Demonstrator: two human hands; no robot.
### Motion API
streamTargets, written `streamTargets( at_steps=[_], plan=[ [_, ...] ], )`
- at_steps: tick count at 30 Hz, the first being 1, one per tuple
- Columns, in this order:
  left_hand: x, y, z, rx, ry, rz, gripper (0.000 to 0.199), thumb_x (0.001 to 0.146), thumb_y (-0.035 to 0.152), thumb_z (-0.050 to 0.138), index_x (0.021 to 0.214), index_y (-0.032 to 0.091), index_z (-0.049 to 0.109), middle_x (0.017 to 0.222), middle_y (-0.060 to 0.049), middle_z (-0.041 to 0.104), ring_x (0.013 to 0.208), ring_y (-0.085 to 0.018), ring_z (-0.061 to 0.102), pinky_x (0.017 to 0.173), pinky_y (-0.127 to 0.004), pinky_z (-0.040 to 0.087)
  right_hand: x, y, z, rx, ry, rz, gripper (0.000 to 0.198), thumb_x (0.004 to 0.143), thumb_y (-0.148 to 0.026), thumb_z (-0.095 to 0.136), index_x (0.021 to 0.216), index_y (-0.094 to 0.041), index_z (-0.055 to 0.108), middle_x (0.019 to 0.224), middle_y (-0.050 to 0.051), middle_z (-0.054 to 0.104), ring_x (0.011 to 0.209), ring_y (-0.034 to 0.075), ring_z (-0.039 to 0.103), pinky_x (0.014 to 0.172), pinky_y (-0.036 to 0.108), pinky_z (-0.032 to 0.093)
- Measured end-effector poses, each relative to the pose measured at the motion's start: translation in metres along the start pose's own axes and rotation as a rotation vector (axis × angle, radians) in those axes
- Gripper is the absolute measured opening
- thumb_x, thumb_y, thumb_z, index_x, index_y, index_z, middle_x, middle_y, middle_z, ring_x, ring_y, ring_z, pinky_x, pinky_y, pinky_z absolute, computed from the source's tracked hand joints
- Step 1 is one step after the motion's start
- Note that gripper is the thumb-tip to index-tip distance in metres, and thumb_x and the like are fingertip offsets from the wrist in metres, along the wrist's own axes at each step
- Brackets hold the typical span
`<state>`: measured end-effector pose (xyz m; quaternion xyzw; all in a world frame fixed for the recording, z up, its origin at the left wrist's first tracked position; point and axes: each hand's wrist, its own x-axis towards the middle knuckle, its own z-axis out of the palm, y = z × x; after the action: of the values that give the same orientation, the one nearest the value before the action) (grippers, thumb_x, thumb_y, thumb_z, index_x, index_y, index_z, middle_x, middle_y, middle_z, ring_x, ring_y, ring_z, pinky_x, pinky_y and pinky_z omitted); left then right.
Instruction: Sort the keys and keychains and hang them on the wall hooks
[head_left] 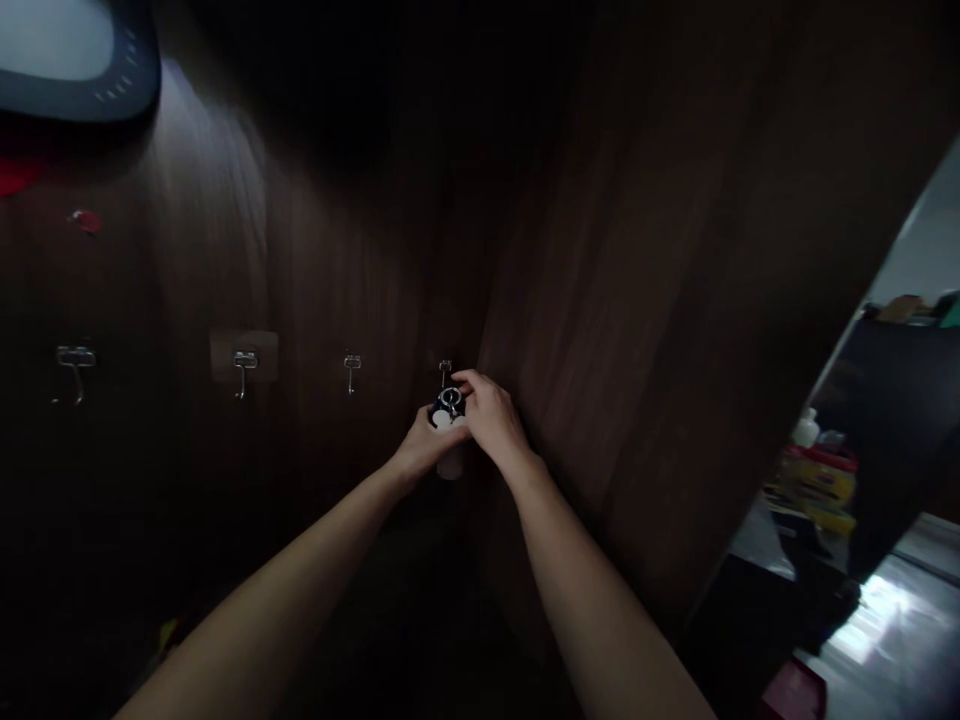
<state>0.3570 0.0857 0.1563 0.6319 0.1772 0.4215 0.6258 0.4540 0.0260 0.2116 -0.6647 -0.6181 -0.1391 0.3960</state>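
Observation:
My left hand (424, 447) is closed around a small bottle-like thing (442, 418). It has a dark top with a shiny ring, white patches and a pale lower end; its exact kind is too dim to make out. My right hand (491, 412) is bent around the other side of it, fingers curled at the top. Just behind those fingertips, a small metal hook (445, 367) is fixed to the dark wooden back panel. Whether the thing hangs on that hook or is apart from it, I cannot tell.
Along the same panel are more metal hooks: one nearby (351, 372), one on a clear patch (244, 372) and one farther left (76, 372). A wooden side panel (615, 300) rises close to my right arm. Beyond it stands a yellow and red container (821, 480).

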Motion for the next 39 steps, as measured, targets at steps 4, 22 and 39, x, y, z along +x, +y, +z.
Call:
streamTargets(
  at_steps=[4,22,39],
  plan=[
    [-0.001,-0.001,-0.002,-0.036,-0.010,0.010,0.050,0.060,0.034,0.079,0.103,0.015,0.059,0.094,-0.004,0.067,0.086,-0.018,0.059,0.077,-0.027,0.044,0.013,-0.002,0.003,-0.096,-0.093,-0.007,0.053,0.078,-0.002,0.037,0.119,-0.030,0.056,0.108,0.004,0.062,0.100,0.021,0.058,0.081,0.031,0.047],
    [0.002,0.017,-0.010,-0.024,-0.073,-0.019,0.040,0.058,0.033,0.080,0.091,0.015,0.064,0.084,-0.003,0.067,0.077,-0.017,0.058,0.073,-0.028,0.042,0.036,0.006,-0.006,-0.113,-0.205,0.015,0.047,0.079,-0.007,0.042,0.114,-0.028,0.064,0.113,0.003,0.066,0.106,0.023,0.059,0.086,0.032,0.045],
    [-0.052,-0.005,-0.015,0.118,-0.097,-0.194,0.049,0.054,0.025,0.081,0.098,0.017,0.060,0.083,-0.003,0.067,0.076,-0.017,0.061,0.070,-0.029,0.048,0.052,0.011,-0.005,0.048,-0.257,0.127,0.042,0.075,-0.006,0.044,0.104,-0.024,0.068,0.095,0.005,0.069,0.060,0.014,0.063,0.055,0.024,0.048]
  ],
)
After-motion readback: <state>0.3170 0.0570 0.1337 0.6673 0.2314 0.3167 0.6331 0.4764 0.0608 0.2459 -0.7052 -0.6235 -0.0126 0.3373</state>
